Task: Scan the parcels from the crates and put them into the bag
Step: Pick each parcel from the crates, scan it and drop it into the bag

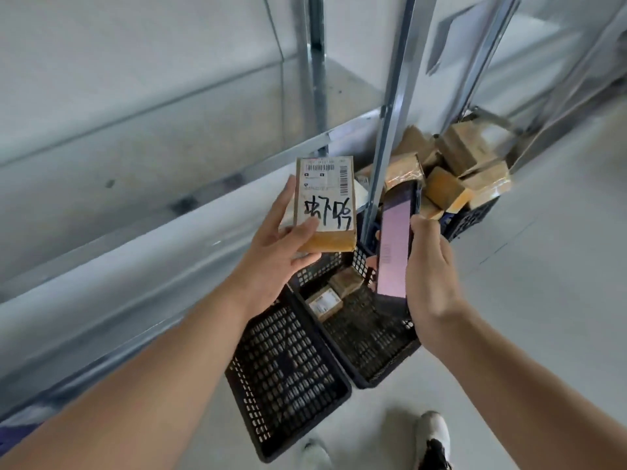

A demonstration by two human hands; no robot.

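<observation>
Head view: I see a flat brown cardboard parcel [325, 201] with a white barcode label and black handwriting, gripped in the left hand [274, 252], thumb across its face, above the crates. The right hand [432, 266] grips a dark scanning phone [395, 242] with a pinkish lit screen just beside it. Below, one black perforated plastic crate [288, 374] holds nothing, the middle crate [366, 327] holds small boxes [324, 302], and the far crate [475, 212] is heaped with parcels.
</observation>
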